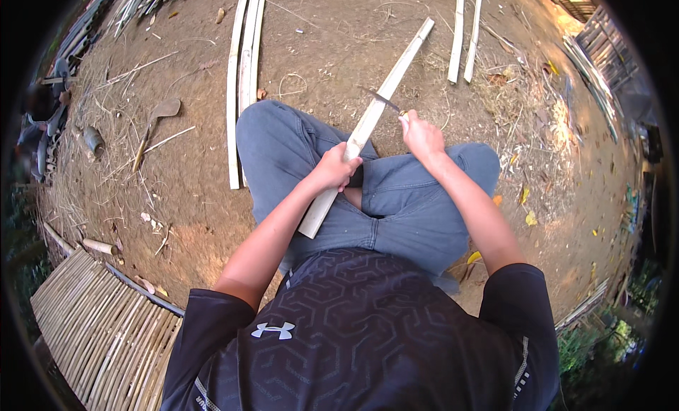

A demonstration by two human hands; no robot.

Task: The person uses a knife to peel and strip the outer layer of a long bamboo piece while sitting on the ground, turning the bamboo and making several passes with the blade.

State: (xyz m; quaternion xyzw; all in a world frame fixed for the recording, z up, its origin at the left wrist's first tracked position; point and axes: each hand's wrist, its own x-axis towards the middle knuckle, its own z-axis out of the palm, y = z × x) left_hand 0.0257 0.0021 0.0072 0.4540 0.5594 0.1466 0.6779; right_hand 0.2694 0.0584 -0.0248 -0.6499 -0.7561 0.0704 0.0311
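Observation:
A long pale split-bamboo strip (pixel 366 124) slants across my lap, its far end up and to the right, its near end resting on my thigh. My left hand (pixel 336 169) is wrapped round the strip below its middle. In my right hand (pixel 423 136) is a knife (pixel 384 100), gripped by its handle. The knife's thin dark blade points left and lies across the strip's upper half. Whether the edge bites into the bamboo cannot be made out.
Several pale strips (pixel 245 71) lie beside my left knee, and two more strips (pixel 458 39) lie ahead to the right. A hoe-like tool (pixel 157 121) and a dark bottle (pixel 93 140) rest on the dirt at left. A bamboo-slat platform (pixel 106 326) stands at lower left.

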